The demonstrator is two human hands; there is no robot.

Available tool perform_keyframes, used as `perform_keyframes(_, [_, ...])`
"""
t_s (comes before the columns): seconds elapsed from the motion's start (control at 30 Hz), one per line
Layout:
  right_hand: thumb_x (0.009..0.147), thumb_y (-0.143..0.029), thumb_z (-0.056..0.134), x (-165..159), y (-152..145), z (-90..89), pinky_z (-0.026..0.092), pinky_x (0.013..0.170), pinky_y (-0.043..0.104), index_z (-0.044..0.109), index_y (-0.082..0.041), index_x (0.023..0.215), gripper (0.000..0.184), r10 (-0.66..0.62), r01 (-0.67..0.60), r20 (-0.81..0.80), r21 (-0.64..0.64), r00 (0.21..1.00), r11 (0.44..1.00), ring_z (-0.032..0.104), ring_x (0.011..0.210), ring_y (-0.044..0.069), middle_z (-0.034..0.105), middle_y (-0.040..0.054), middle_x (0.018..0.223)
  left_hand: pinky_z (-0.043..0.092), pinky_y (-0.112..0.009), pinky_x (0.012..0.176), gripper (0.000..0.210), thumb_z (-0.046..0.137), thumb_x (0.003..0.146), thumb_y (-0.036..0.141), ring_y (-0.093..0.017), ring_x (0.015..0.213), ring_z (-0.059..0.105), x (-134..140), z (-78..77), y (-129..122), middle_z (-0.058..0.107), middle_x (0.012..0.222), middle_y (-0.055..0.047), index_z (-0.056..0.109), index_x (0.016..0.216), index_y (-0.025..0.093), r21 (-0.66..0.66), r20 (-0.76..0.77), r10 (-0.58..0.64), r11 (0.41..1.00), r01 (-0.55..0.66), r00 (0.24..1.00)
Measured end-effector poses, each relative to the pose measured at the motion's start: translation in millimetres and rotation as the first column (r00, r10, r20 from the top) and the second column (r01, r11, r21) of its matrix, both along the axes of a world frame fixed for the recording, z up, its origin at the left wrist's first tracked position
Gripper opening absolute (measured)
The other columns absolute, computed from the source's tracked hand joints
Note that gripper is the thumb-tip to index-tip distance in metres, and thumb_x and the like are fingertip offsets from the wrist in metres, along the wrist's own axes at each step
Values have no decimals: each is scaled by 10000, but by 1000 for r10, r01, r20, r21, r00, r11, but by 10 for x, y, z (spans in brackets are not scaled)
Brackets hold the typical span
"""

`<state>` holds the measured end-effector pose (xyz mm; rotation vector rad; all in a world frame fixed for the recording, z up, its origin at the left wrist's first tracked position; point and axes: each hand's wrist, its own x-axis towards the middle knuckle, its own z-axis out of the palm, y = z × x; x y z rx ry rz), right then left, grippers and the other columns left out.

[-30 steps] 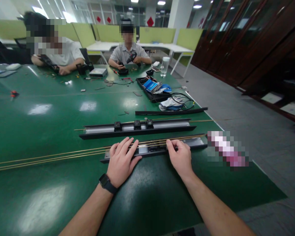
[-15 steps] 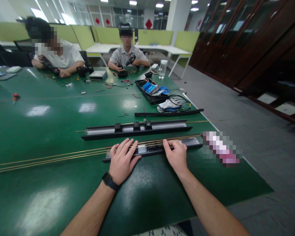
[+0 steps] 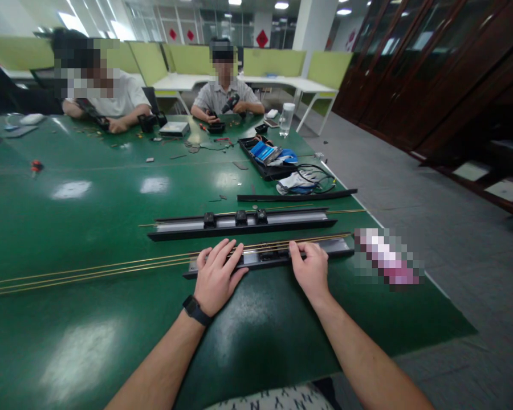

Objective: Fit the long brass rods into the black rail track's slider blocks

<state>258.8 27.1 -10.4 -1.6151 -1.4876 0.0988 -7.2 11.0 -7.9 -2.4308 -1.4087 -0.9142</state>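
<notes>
Three thin brass-coloured rods (image 3: 111,271) run lengthwise over a black channel-shaped rail (image 3: 340,246) with a pale inner strip and dark blocks inside. They stick out far past its left end. My left hand (image 3: 217,273), with a dark watch on the wrist, lies across the rail's left part, fingers stretched and thumb apart, touching the rods. Toward the right, my right hand (image 3: 310,267) has thumb and index finger closed on the rods; its other fingers are curled. Behind lies a second, similar rail (image 3: 183,230) with three black blocks and thin rods.
A dark strip (image 3: 297,197) lies farther back. Beyond it are gloves (image 3: 299,181), a cable and a black tray (image 3: 263,168) with blue items. A blurred pink object (image 3: 389,259) sits near the right table edge. Two people work across the green table (image 3: 111,341), one holding a drill (image 3: 229,103).
The whole view has shifted slightly, so things appear a little farther right. Both hands keep nearly the same place on the rods and rail.
</notes>
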Motion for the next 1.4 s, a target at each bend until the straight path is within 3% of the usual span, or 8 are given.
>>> perform_keyframes(0.67, [1008,-665,511,-16,-10,30,395,908,405,624,-235,673,557,-9,9,-9,-17,1000,1000,629,823,236,712,48,757,346,-501,1134,522,645,1022,406,-319,1389,599,8,3,-8,664,1472,-138,561,1518,267,-20,16,3,1000,-2,1000])
perform_keyframes(1.4, [1014,-632,499,31,-2,11,380,934,420,625,-236,676,535,-50,50,26,-16,998,999,627,880,251,709,55,775,364,-509,1118,462,653,1020,394,-316,1399,589,-2,15,-6,643,1496,-135,612,1465,280,-19,-5,-9,1000,9,1000])
